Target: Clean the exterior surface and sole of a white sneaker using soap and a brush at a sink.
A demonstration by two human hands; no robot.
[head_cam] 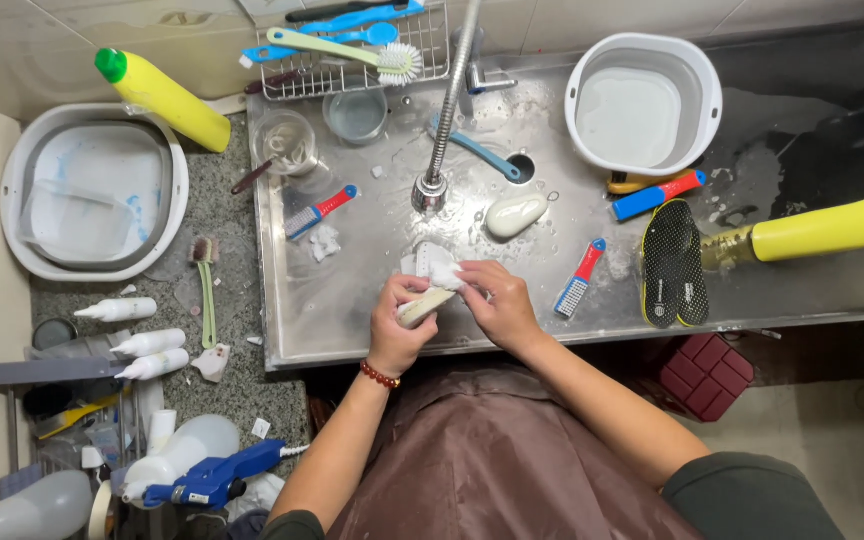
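Steel sink [352, 300], hands [399, 325] [497, 300] gripping shoe [430, 285]

Over the wet steel sink basin [352, 310], the left hand [397, 325] grips a pale sole-like piece [422, 305] while the right hand [500, 300] presses a white cloth [437, 265] against it. A white soap bar [515, 214] lies just beyond, below the faucet [442, 130]. Black insoles [672, 265] rest to the right, and a red-and-blue brush [578, 280] lies between them and the hands.

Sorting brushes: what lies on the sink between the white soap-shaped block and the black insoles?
In the head view, a red-and-blue brush lies between the white block and the black insoles.
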